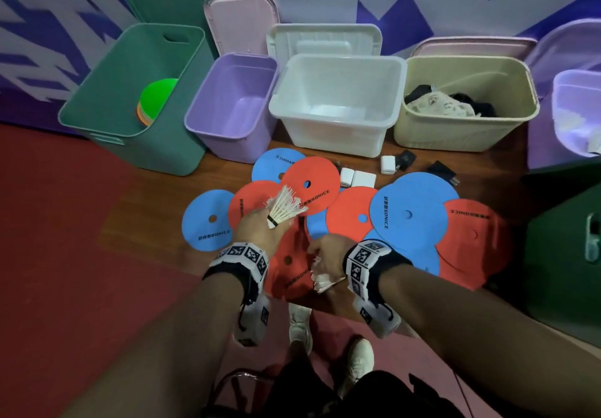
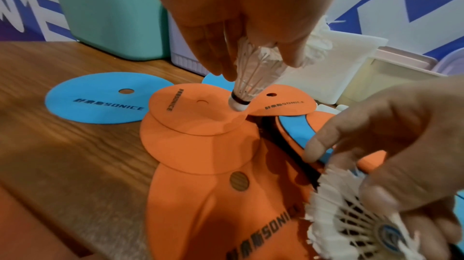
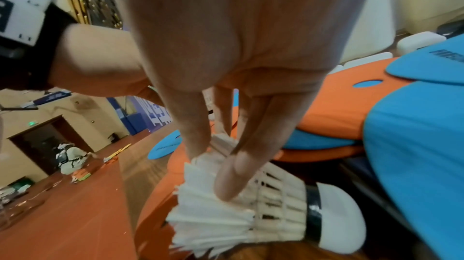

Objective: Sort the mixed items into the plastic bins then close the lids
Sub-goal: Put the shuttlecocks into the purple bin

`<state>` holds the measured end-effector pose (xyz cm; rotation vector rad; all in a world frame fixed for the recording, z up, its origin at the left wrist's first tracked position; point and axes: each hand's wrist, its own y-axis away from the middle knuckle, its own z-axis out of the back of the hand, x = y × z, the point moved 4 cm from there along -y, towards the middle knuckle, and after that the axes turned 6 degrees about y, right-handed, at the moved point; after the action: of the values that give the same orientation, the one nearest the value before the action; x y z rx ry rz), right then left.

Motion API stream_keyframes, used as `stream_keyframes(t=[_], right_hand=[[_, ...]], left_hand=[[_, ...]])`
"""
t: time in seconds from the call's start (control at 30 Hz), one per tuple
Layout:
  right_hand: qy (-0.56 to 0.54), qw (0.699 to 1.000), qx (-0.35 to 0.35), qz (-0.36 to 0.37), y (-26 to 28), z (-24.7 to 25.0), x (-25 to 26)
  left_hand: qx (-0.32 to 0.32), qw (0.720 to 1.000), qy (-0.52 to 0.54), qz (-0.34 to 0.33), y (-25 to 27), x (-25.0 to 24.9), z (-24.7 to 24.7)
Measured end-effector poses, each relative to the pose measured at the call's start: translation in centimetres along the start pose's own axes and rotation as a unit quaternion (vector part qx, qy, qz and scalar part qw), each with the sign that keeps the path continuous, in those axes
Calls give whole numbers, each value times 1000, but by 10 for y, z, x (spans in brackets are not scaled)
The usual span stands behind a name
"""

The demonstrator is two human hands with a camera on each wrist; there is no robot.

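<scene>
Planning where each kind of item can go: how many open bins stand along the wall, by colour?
green bin: 1
purple bins: 2
white bin: 1
beige bin: 1
Total: 5

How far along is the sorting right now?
Early. The green bin holds cones and the beige bin holds cloth. The left hand and right hand each hold a shuttlecock. Flat discs and chargers still litter the floor, and all lids are off.
</scene>
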<state>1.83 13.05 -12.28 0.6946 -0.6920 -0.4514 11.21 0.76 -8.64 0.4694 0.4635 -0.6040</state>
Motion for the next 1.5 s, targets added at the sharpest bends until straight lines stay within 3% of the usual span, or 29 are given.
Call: stream_keyframes(t=[0.1, 0.23, 0.5, 0.6, 0.77, 0.97, 1.03, 1.2, 1.5], right_hand=[[-113, 990, 78, -16, -3, 12, -4], [-203, 978, -37, -24, 0, 46, -17], [-396, 901, -172, -53, 40, 137, -59], [-485, 843, -219, -81, 63, 167, -69], [-535, 776, -322, -84, 97, 201, -88], [-602, 654, -447, -103, 160, 229, -128], [-603, 627, -481, -111, 180, 237, -148], [-559, 615, -538, -141, 228, 260, -205], [-572, 581, -557, -156, 288, 291, -314]], left_hand=[[-2, 1000, -3, -23, -9, -8, 7], [-9, 998, -2, -61, -24, -24, 21], [18, 990, -28, -137, -71, -100, 59], [32, 983, -3, -180, -86, -140, 71], [65, 968, 62, -233, -107, -206, 80], [103, 945, 144, -274, -117, -289, 53], [111, 939, 166, -280, -115, -318, 41], [124, 934, 188, -278, -104, -388, 7], [163, 934, 223, -226, -95, -491, -75]])
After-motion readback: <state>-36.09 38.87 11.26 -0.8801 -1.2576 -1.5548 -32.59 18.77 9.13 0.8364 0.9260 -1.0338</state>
